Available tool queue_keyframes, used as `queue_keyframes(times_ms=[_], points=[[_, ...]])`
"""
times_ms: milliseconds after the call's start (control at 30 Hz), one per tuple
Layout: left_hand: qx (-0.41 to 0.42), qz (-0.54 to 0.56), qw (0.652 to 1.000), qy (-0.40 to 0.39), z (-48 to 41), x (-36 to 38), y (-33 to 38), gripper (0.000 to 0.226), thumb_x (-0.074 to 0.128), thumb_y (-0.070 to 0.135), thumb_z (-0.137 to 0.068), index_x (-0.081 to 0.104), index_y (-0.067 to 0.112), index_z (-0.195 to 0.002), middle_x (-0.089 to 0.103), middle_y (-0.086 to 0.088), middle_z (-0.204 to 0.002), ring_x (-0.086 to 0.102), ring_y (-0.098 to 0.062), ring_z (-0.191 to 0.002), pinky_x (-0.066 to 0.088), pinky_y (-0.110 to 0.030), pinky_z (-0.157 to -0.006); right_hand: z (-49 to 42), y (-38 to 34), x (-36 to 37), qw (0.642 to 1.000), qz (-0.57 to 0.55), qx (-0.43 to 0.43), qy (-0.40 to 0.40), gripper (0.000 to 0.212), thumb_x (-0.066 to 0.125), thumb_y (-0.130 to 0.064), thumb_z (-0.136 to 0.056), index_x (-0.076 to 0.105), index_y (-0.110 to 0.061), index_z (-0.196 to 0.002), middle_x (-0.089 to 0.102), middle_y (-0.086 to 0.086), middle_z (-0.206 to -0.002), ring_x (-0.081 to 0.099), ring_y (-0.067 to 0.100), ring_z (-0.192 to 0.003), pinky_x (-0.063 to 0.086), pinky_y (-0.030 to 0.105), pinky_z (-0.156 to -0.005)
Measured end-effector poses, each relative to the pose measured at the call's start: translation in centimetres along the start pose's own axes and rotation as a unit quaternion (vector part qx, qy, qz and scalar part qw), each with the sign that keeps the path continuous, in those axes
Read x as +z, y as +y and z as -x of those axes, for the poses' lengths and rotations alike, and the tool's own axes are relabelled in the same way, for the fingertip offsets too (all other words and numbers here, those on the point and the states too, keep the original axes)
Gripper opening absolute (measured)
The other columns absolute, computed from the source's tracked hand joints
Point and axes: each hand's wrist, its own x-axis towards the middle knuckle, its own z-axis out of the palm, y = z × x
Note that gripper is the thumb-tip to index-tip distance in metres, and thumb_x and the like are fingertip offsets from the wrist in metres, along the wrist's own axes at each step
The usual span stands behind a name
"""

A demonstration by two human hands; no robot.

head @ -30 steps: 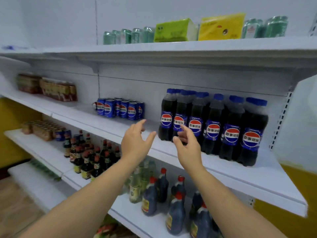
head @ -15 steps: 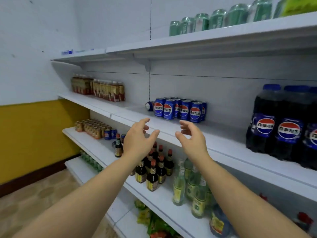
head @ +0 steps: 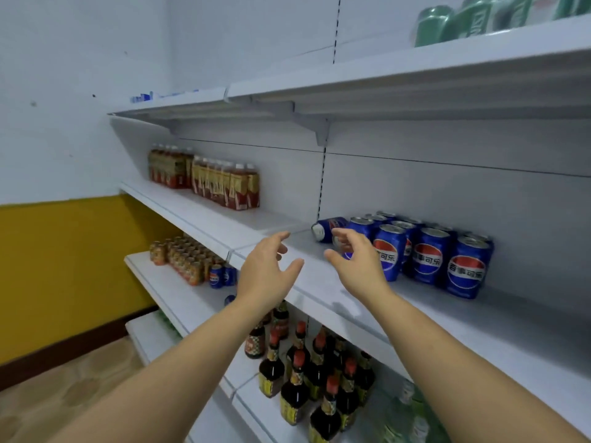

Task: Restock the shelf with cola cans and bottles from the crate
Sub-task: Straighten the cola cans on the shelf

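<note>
Several blue cola cans [head: 428, 254] stand in rows on the white middle shelf [head: 319, 282]. One more cola can [head: 326, 228] lies on its side at the left end of the rows. My right hand [head: 355, 260] hovers open just in front of the leftmost cans, holding nothing. My left hand [head: 268, 273] is held open over the shelf's front edge, a little left of the right hand, also with nothing in it. No crate or cola bottle is in view.
Red-and-gold drink bottles [head: 224, 183] stand further left on the same shelf. Green cans [head: 473, 20] line the top shelf. Below are small jars [head: 182, 257], two blue cans [head: 220, 276], dark sauce bottles [head: 303, 375] and green bottles [head: 409, 420]. A yellow wall [head: 64, 266] is at the left.
The view has swung left: the cola bottles have left the frame and the cans now sit right of centre. Both hands stay open and have come close to the cans.
</note>
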Motion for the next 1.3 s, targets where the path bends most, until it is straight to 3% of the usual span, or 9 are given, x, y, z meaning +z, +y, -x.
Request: queue_keyframes(times_ms=[267, 600, 767, 900, 1033, 1167, 1300], points=[[0.047, 0.028, 0.997, -0.053, -10.4, 3.6, -9.8, 0.051, 0.062, 0.031, -0.087, 0.044, 0.022, -0.135, 0.054, 0.003, -0.115, 0.047, -0.006, -0.094, 0.034, -0.02, -0.079, -8.0, 3.7, 7.3, 0.993, 0.079, 0.067, 0.054, 0.049, 0.063, -0.015, -0.087, 0.047, -0.019, -0.133, 0.041, 0.006, -0.136, 0.042, 0.021, -0.124, 0.032, 0.028, -0.103], [0.142, 0.089, 0.969, -0.183, -21.5, 6.9, -16.8, 0.053, 0.064, 0.026, -0.085, 0.046, 0.019, -0.134, 0.055, -0.002, -0.118, 0.05, -0.009, -0.096, 0.036, -0.017, -0.081, -14.9, 5.7, 13.9, 0.95, 0.155, 0.219, 0.158, 0.062, 0.065, -0.016, -0.081, 0.041, -0.02, -0.138, 0.039, 0.011, -0.138, 0.047, 0.03, -0.121, 0.038, 0.031, -0.098], [0.156, 0.077, 0.955, -0.238, -24.1, 10.4, -17.2, 0.059, 0.066, 0.025, -0.081, 0.044, 0.019, -0.136, 0.051, -0.008, -0.125, 0.054, -0.025, -0.109, 0.042, -0.028, -0.085, -17.0, 7.9, 14.6, 0.908, 0.228, 0.303, 0.181, 0.051, 0.058, -0.027, -0.077, 0.044, -0.019, -0.125, 0.046, 0.014, -0.13, 0.055, 0.033, -0.104, 0.041, 0.03, -0.074], [0.156, 0.087, 0.953, -0.246, -25.6, 12.6, -16.7, 0.058, 0.064, 0.022, -0.082, 0.042, 0.016, -0.136, 0.048, -0.013, -0.126, 0.053, -0.032, -0.11, 0.044, -0.033, -0.089, -18.4, 9.6, 14.4, 0.878, 0.263, 0.365, 0.163, 0.073, 0.057, -0.027, -0.084, 0.018, -0.024, -0.146, 0.026, 0.017, -0.146, 0.046, 0.034, -0.121, 0.041, 0.033, -0.093], [0.135, 0.06, 0.942, -0.303, -26.6, 15.2, -16.1, 0.056, 0.059, 0.03, -0.084, 0.036, 0.024, -0.135, 0.04, -0.011, -0.127, 0.052, -0.034, -0.11, 0.045, -0.037, -0.091, -19.5, 10.1, 14.3, 0.868, 0.276, 0.388, 0.143, 0.081, 0.056, -0.033, -0.087, 0.005, -0.025, -0.15, 0.01, 0.02, -0.153, 0.033, 0.037, -0.134, 0.033, 0.037, -0.106], [0.22, -0.029, 0.919, -0.326, -27.9, 17.7, -15.5, 0.068, 0.056, 0.027, -0.088, 0.022, 0.03, -0.147, 0.021, -0.013, -0.145, 0.038, -0.034, -0.126, 0.038, -0.036, -0.101, -20.5, 11.7, 14.3, 0.86, 0.306, 0.383, 0.142, 0.067, 0.048, -0.026, -0.092, 0.011, -0.028, -0.148, 0.012, 0.021, -0.15, 0.03, 0.04, -0.134, 0.031, 0.041, -0.11], [0.29, -0.043, 0.892, -0.344, -28.5, 20.2, -15.6, 0.075, 0.056, 0.031, -0.088, 0.014, 0.027, -0.149, 0.023, -0.016, -0.143, 0.043, -0.035, -0.117, 0.042, -0.036, -0.096, -20.9, 12.8, 14.4, 0.851, 0.34, 0.375, 0.142, 0.063, 0.05, -0.03, -0.091, 0.017, -0.028, -0.145, 0.024, 0.02, -0.143, 0.04, 0.039, -0.126, 0.037, 0.042, -0.105]])
